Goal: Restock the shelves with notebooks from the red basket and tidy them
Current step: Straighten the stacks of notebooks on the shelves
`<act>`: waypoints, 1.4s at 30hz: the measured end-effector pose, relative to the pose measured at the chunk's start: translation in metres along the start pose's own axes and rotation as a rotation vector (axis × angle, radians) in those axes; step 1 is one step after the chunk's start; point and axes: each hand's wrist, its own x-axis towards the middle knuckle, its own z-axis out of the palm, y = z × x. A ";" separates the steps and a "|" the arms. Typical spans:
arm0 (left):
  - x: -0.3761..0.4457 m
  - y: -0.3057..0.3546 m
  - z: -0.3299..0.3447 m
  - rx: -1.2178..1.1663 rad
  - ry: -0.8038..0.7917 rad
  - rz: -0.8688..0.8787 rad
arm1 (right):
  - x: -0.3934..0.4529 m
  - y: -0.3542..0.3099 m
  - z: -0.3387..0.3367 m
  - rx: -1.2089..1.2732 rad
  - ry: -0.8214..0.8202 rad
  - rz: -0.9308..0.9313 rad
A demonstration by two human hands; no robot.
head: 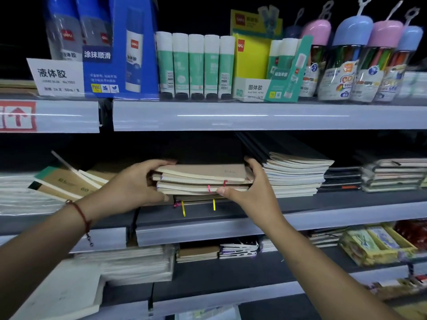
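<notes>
Gripping a stack of kraft-cover notebooks (pixel 201 179) from both ends on the middle shelf (pixel 346 211). Left hand (pixel 136 185) wrapped round the stack's left end: fingers curled over the top edge, thumb under the bottom edge. Right hand (pixel 251 188) clasped on the right end: fingers over the far top corner, thumb pressed against the front lower edge beside a pink ribbon marker (pixel 209 188). Stack resting on darker notebooks (pixel 196 198), with two yellow ribbons (pixel 183 209) hanging over the shelf front. Red cord bracelet (pixel 80 213) on the left wrist. Just right of the stack, touching the right hand's back: taller pile of soft-cover notebooks (pixel 298 176); farther right, more piles, partly blurred. Left of the stack: tilted pads with kraft covers (pixel 67 181) leaning on white wrapped packs (pixel 20 199). Upper shelf: blue glue box (pixel 120 47), row of green-and-white glue sticks (pixel 196 63), yellow display carton (pixel 254 56), capped pen tubs (pixel 351 58). Lower shelf: white paper stacks (pixel 129 264), small notebook piles (pixel 198 252), yellow-edged packs (pixel 374 245). Red basket not in view.
</notes>
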 end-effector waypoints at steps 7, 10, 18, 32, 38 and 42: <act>0.025 0.020 0.033 0.203 0.139 -0.128 | 0.027 -0.009 0.001 -0.338 0.025 0.057; 0.028 0.020 0.030 0.344 0.099 -0.139 | 0.032 -0.009 -0.003 -0.499 0.030 0.057; 0.016 0.011 0.037 0.348 0.189 -0.075 | 0.033 -0.018 0.000 -0.316 -0.066 0.191; 0.000 0.016 0.037 0.258 0.395 -0.057 | 0.008 -0.014 -0.034 0.397 0.025 0.442; 0.021 0.041 0.037 -0.309 0.272 -0.340 | 0.017 -0.033 -0.018 -0.322 -0.078 0.245; 0.035 0.054 0.038 -0.555 0.481 -0.499 | 0.018 -0.035 0.008 -0.374 -0.113 0.312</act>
